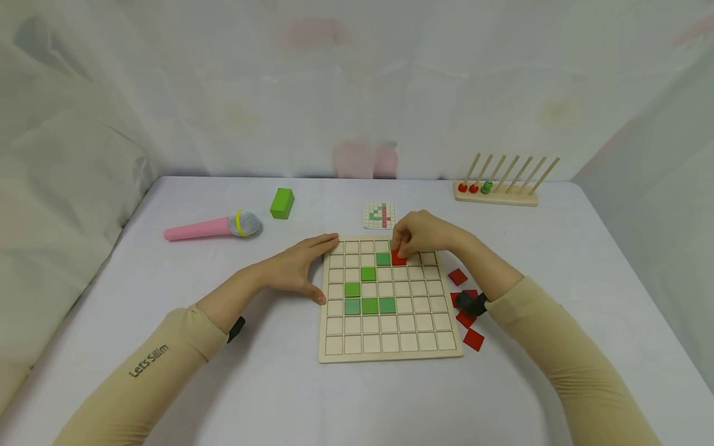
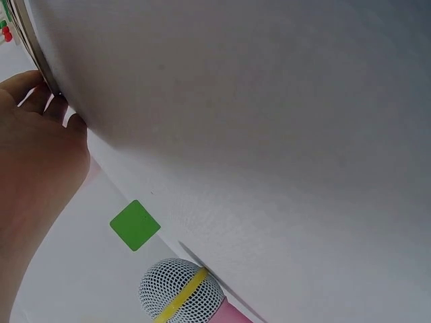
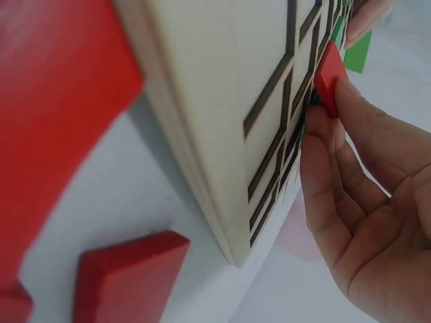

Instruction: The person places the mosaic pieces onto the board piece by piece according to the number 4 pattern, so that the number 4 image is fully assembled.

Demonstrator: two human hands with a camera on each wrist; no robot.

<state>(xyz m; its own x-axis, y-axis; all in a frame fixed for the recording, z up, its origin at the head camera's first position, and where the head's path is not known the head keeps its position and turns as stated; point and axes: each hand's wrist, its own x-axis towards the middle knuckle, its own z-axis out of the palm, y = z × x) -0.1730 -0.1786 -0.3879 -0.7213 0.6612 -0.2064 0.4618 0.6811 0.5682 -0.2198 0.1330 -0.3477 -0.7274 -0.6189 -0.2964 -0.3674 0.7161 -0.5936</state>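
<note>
Though flat-looking overhead, pinched tile (image 3: 330,76) aslant.

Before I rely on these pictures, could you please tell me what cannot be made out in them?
- Head view: part of the board's top row, hidden behind the right hand.
- Head view: parts of some red tiles, covered by the black wrist device.
- Head view: the small card's fine detail, too small.
- Left wrist view: most of the microphone handle, cut off by the bottom edge.
- Right wrist view: the nearest red tile, blurred and cut off by the left edge.
</note>
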